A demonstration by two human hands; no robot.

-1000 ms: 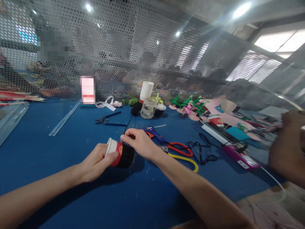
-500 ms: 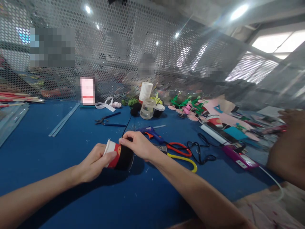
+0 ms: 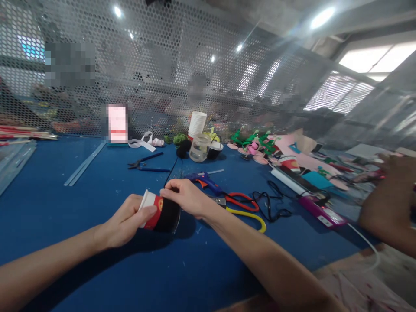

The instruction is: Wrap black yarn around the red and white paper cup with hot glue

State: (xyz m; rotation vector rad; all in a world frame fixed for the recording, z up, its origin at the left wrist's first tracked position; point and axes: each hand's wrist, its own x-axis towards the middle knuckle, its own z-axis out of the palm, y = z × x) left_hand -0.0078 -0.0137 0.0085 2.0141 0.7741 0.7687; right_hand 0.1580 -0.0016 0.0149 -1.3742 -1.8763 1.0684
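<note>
Slightly shifted: two hands (image 3: 130, 219), one cup (image 3: 160, 212)

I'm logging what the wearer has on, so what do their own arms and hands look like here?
Both forearms are bare as far as the picture shows: no sleeves, gloves, watch or bands in view. The left hand and right hand show no rings that I can make out, and the nails look short and unpainted. The other arm at the far right edge belongs to someone else.

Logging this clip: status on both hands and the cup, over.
Left hand grips paper cup, held sideways. Right hand pinches black yarn against the cup's black-wrapped part. Glue gun and scissors lie just right; another person's hand far right.
</note>
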